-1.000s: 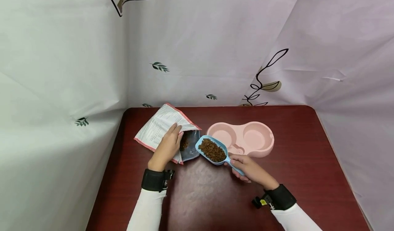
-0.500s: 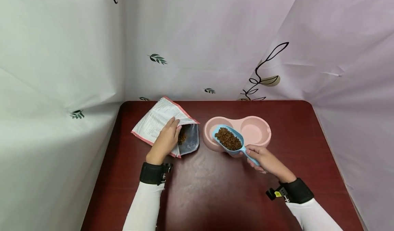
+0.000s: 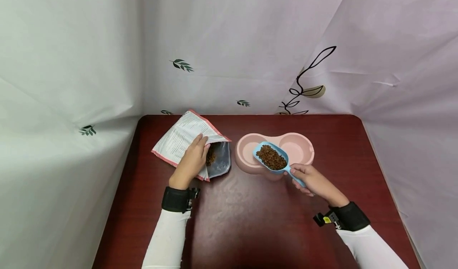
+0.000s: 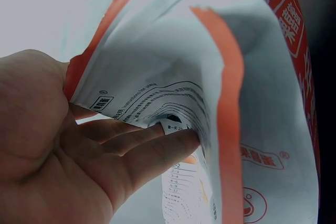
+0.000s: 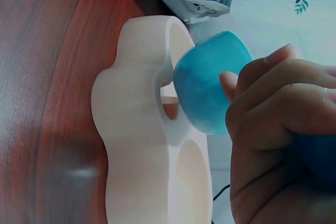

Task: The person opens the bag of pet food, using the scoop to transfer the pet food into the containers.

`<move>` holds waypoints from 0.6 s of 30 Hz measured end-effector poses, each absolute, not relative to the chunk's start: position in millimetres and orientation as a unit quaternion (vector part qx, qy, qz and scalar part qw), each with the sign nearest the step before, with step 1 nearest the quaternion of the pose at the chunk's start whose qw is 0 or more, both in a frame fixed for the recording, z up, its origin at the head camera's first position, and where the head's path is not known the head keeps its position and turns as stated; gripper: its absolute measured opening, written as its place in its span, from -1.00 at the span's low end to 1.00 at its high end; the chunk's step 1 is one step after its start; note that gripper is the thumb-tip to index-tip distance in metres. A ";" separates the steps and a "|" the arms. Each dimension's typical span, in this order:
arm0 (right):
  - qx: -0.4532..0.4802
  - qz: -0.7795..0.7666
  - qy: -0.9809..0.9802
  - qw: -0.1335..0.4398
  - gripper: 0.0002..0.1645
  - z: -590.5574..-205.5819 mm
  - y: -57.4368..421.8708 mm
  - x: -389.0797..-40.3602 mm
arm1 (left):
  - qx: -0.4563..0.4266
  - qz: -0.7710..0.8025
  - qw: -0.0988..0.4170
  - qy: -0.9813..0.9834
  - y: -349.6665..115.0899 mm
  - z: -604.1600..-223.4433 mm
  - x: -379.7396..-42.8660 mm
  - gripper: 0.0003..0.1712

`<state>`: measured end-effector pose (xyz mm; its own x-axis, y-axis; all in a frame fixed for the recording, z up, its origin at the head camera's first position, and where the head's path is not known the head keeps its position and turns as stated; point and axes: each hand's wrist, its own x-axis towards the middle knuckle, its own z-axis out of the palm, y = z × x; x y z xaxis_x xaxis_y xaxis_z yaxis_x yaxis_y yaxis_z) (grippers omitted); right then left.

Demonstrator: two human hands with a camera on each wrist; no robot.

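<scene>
A blue scoop (image 3: 280,167) piled with brown kibble (image 3: 272,157) is held over the pink double bowl (image 3: 247,168), around its middle and left well. My right hand (image 3: 315,181) grips the scoop's handle; in the right wrist view its fingers curl round it and the scoop's underside hangs just above the bowl. At the left lies a white food bag (image 3: 179,137) with red edges, its mouth facing right and more kibble inside. My left hand (image 3: 192,159) holds the bag's upper flap at the mouth, and the left wrist view shows the printed edge between thumb and fingers.
A dark red wooden table (image 3: 236,221) carries everything. Behind it and at both sides hangs a pale cloth (image 3: 222,42) with leaf prints. The bag's mouth sits close to the bowl's left end.
My right hand has carried the filled scoop rightward from beside the bag's mouth to above the bowl. The left hand stays on the bag. The head view has shifted slightly.
</scene>
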<state>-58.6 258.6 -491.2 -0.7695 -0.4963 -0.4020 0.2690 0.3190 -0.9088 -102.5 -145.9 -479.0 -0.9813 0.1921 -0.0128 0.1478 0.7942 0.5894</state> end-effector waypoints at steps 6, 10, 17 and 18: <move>-0.086 -0.562 0.747 0.345 -0.54 -484.3 260.1 -63.8 | 0.088 0.310 0.041 0.946 -146.3 -479.9 -101.5 -0.48; -0.107 -0.538 0.759 0.351 -0.59 -476.0 260.3 -70.0 | 0.087 0.312 0.050 0.945 -145.9 -480.1 -100.9 -0.47; -0.113 -0.487 0.777 0.384 -0.59 -458.4 255.0 -92.1 | 0.084 0.310 0.048 0.946 -145.4 -480.4 -101.4 -0.48; -0.108 -0.480 0.779 0.388 -0.60 -456.2 254.3 -95.1 | 0.083 0.310 0.048 0.946 -145.6 -480.5 -101.2 -0.48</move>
